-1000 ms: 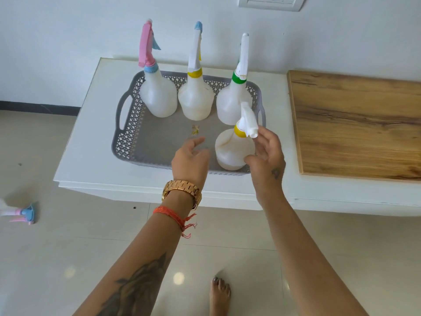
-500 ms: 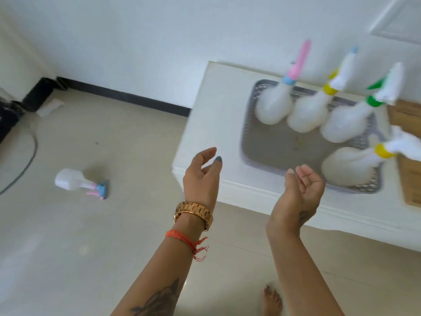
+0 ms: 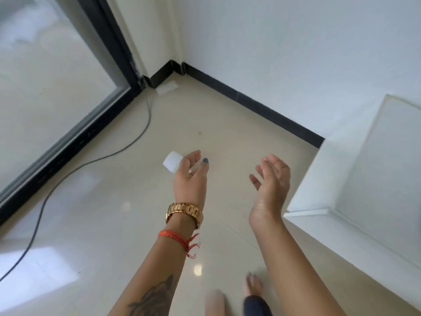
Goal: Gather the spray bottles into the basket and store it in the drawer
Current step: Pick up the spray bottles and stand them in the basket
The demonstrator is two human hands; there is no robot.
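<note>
A white spray bottle [image 3: 172, 164] lies on the tiled floor; only its rounded base shows, the rest is hidden behind my left hand [image 3: 191, 177]. That hand hovers above it, fingers spread, holding nothing. To the right, my right hand [image 3: 272, 179] is raised with palm up and fingers apart, also holding nothing. The basket and the other spray bottles are out of view.
The corner of the white cabinet top [image 3: 364, 179] fills the right edge. A black cable [image 3: 127, 147] runs across the floor on the left, beside a black-framed glass door [image 3: 68, 137]. A white scrap [image 3: 167, 87] lies in the room corner. My feet [image 3: 252, 290] show at the bottom.
My view has swung left, away from the basket and toward the floor. Both hands left the bottle in the basket, and my left hand now sits over the bottle on the floor.
</note>
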